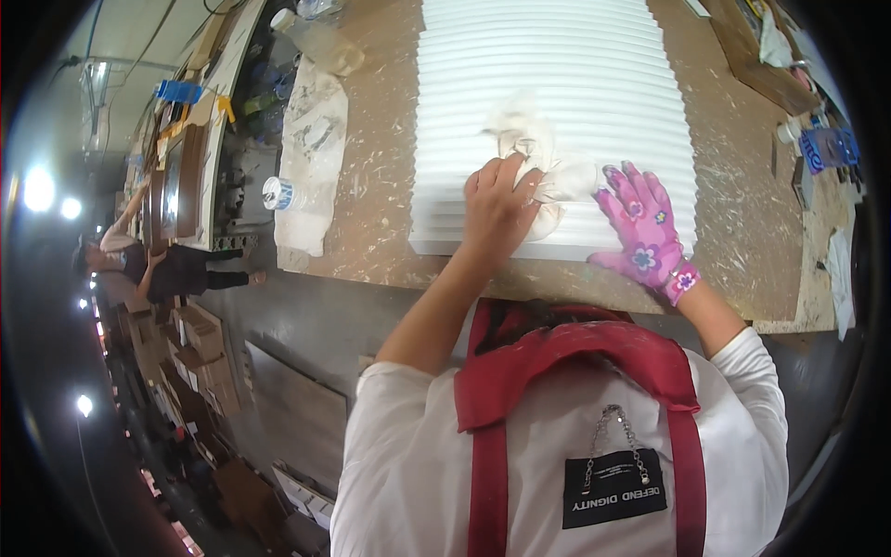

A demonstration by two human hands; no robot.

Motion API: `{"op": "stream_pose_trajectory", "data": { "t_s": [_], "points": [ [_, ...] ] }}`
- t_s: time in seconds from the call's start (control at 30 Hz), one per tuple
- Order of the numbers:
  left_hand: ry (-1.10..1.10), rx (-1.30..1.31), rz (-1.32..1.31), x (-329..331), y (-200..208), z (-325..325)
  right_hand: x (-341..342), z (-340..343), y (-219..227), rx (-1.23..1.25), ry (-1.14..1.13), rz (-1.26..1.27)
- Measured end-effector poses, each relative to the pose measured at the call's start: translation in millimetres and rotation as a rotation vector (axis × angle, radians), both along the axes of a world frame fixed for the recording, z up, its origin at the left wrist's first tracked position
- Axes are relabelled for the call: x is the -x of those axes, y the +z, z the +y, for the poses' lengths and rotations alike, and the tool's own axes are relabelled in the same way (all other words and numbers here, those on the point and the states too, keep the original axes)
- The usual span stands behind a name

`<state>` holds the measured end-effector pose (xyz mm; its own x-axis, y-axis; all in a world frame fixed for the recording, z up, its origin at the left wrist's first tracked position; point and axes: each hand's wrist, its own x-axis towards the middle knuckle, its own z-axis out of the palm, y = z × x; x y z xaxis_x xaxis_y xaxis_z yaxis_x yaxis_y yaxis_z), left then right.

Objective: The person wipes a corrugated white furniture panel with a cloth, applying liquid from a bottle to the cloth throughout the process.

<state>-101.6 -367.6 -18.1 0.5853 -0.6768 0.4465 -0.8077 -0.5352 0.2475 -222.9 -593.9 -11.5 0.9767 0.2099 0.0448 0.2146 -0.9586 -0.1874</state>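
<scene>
A white ribbed panel (548, 65) lies on the worktable, its near edge close to my body. My bare left hand (501, 200) is closed on a crumpled off-white cloth (564, 181), pressing it against the ribs. Part of the cloth beyond my fingers is blurred. At the panel's near right corner rests my right hand (643, 227), in a pink flowered glove. Its fingers are stretched out flat over the ribs, and it holds nothing.
The brown worktable (371, 176) is speckled with white paint. On its left are a stained white sheet (314, 139), a small white-and-blue container (277, 193) and a clear bottle (320, 44). A wooden box (756, 56) and a blue package (828, 150) sit right. Another person (167, 269) stands far left.
</scene>
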Motion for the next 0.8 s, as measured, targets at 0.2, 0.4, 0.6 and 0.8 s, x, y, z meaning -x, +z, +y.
{"op": "stream_pose_trajectory", "data": {
  "t_s": [0.2, 0.4, 0.6, 0.8],
  "points": [
    [0.389, -0.327, 0.050, -50, -4, 110, -1, 1, -6, 0.031, -0.048, 0.023],
    [0.675, -0.133, 0.131, -75, 26, 140, 0, 0, -5, 0.024, -0.046, 0.085],
    [0.077, -0.194, 0.060, -10, -5, -6, -2, 2, -6, 0.049, -0.038, 0.049],
    [0.500, -0.226, 0.276, -73, -4, 113, 0, -3, -12, -0.023, -0.036, -0.016]
  ]
}}
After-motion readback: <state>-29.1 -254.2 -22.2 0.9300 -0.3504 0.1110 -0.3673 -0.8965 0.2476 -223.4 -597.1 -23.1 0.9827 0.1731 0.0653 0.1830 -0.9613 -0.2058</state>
